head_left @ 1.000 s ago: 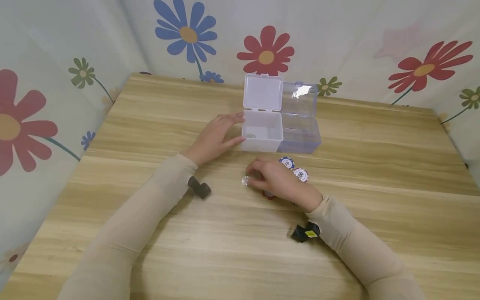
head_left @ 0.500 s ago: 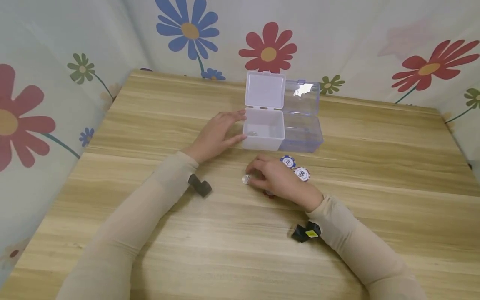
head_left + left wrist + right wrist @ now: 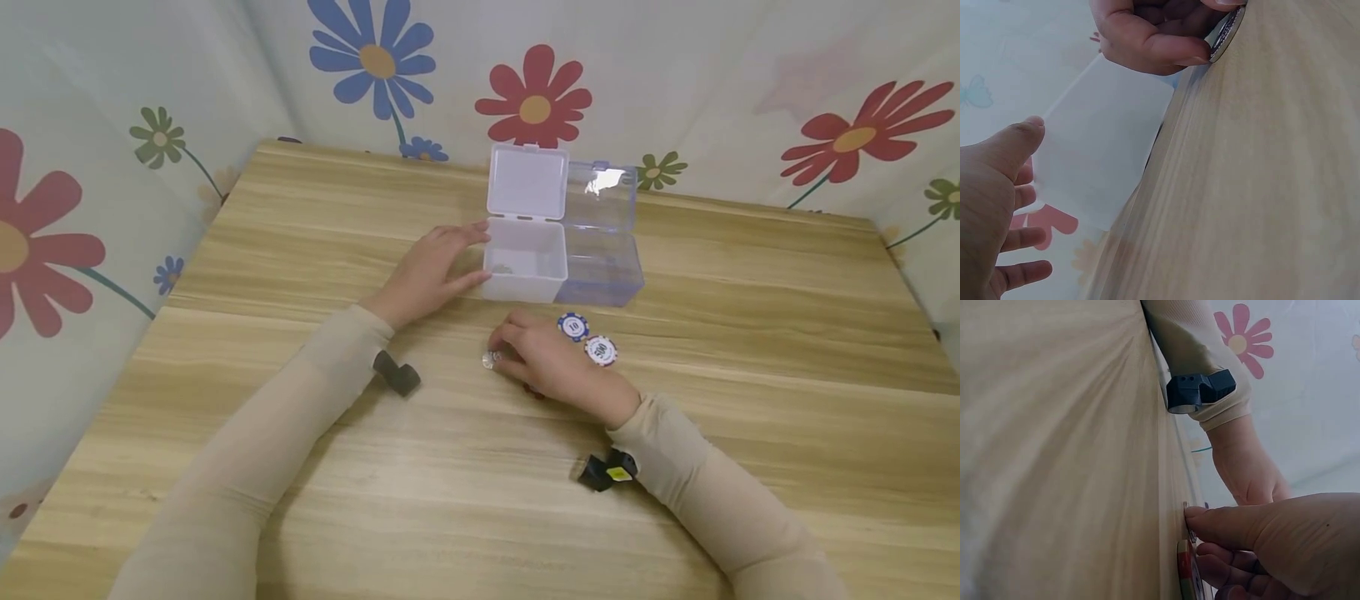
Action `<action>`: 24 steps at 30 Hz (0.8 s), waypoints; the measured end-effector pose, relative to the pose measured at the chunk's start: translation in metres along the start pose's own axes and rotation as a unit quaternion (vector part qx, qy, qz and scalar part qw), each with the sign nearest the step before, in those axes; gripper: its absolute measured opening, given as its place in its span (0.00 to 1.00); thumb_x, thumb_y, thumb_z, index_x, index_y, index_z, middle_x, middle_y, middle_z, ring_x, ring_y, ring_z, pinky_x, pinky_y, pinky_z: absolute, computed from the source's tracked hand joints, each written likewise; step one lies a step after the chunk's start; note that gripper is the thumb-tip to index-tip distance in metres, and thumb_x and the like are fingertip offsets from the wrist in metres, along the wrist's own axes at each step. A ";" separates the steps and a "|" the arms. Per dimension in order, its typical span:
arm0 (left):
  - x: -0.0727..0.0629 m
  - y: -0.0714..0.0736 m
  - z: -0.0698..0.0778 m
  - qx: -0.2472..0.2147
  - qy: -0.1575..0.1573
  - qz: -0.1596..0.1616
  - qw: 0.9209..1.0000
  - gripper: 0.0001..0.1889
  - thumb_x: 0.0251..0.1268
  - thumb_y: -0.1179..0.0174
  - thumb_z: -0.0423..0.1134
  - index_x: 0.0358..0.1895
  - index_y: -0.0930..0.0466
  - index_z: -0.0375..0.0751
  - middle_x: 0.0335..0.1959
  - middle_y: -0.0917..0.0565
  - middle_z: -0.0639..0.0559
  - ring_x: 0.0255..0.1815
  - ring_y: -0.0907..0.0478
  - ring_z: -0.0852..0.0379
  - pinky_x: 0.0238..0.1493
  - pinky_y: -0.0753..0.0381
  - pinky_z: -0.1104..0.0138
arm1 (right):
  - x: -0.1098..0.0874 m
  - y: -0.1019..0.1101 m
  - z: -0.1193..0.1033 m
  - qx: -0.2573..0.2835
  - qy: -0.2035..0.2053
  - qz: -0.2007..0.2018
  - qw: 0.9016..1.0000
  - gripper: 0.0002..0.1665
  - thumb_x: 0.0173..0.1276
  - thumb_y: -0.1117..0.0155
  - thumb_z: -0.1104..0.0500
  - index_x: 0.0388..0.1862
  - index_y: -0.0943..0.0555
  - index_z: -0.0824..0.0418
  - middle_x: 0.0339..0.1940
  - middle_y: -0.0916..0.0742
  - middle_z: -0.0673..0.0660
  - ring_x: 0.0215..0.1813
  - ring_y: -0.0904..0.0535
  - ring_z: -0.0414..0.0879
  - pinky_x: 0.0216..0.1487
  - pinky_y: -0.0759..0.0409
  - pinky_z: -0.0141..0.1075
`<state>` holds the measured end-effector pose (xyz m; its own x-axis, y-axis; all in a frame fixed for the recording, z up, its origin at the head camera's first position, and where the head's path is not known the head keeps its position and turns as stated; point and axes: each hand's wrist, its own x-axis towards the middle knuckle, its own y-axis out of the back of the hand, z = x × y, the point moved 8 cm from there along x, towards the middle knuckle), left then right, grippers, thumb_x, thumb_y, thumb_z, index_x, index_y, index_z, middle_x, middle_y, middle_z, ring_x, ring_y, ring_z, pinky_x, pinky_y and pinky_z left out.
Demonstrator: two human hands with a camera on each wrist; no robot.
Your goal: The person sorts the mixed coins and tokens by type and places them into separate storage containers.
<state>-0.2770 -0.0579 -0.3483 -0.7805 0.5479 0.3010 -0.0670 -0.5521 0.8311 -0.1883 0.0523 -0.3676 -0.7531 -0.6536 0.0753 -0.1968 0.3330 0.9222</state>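
Note:
My left hand [image 3: 429, 275] steadies the left side of a white plastic box [image 3: 525, 287], thumb and fingers spread at its edge. The box's lid stands open at the back, and something silvery, probably a coin, lies in its bottom left. In front of the box, my right hand [image 3: 551, 358] pinches a silver coin [image 3: 491, 359] at the table surface with thumb and fingers. The coin's edge [image 3: 1227, 34] shows under the fingertips in the left wrist view. A red poker chip [image 3: 532, 391] is mostly hidden beneath the right hand.
A clear purple-tinted box [image 3: 603, 279], its lid also raised, stands against the white box's right side. Behind the right hand lie a blue poker chip [image 3: 573, 327] marked 10 and a white-and-red poker chip [image 3: 601, 351] marked 500. A flowered curtain [image 3: 675, 75] borders the table.
The right hand has shifted very slightly left, still at the coin. The left hand stays at the white box. The view tilts a little.

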 end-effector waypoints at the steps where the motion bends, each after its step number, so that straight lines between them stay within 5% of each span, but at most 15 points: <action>1: 0.000 0.000 0.000 0.001 -0.001 0.000 1.000 0.27 0.67 0.42 0.50 0.65 0.31 0.41 0.73 0.34 0.49 0.71 0.35 0.47 0.74 0.40 0.57 | 0.000 0.000 0.000 -0.001 0.000 0.000 1.000 0.09 0.63 0.33 0.58 0.41 0.18 0.61 0.40 0.18 0.55 0.37 0.20 0.44 0.43 0.19 0.35; 16: -0.002 0.000 -0.001 0.000 -0.009 0.010 1.000 0.26 0.67 0.42 0.50 0.64 0.29 0.40 0.72 0.33 0.49 0.70 0.34 0.47 0.73 0.39 0.58 | 0.000 -0.004 -0.001 -0.006 -0.031 -0.029 0.999 0.13 0.64 0.34 0.57 0.43 0.20 0.63 0.42 0.20 0.56 0.40 0.22 0.46 0.47 0.20 0.39; 24: -0.001 0.000 0.000 0.001 -0.010 0.011 1.000 0.26 0.67 0.42 0.50 0.64 0.30 0.41 0.73 0.33 0.50 0.70 0.35 0.48 0.74 0.40 0.58 | -0.002 -0.004 0.006 0.037 -0.072 -0.042 0.996 0.11 0.66 0.36 0.56 0.42 0.22 0.61 0.38 0.19 0.54 0.34 0.23 0.43 0.39 0.21 0.34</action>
<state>-0.2763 -0.0589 -0.3486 -0.7696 0.5479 0.3279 -0.0493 -0.5630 0.8250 -0.1898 0.0557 -0.3734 -0.8132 -0.5787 -0.0622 -0.3055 0.3336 0.8918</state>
